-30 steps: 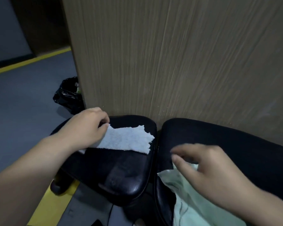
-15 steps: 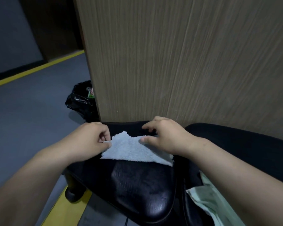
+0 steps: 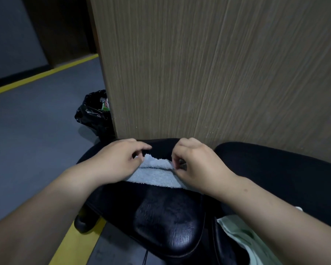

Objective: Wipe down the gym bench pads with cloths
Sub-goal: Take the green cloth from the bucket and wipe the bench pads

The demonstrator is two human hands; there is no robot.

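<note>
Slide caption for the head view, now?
Left hand and right hand pinch a white cloth on the black bench pad before a wood panel; a green cloth lies to the right.

Light was dim and flat; soft sheen on black pad (image 3: 166,228); far-left background dark; wide-angle stretch at edges; mild softness.

No legible text (anywhere in view)

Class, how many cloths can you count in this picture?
2. A pale blue cloth lies on the left pad, pinched by the left hand and right hand. A pale green cloth lies on the right pad, partly behind the right forearm.
</note>
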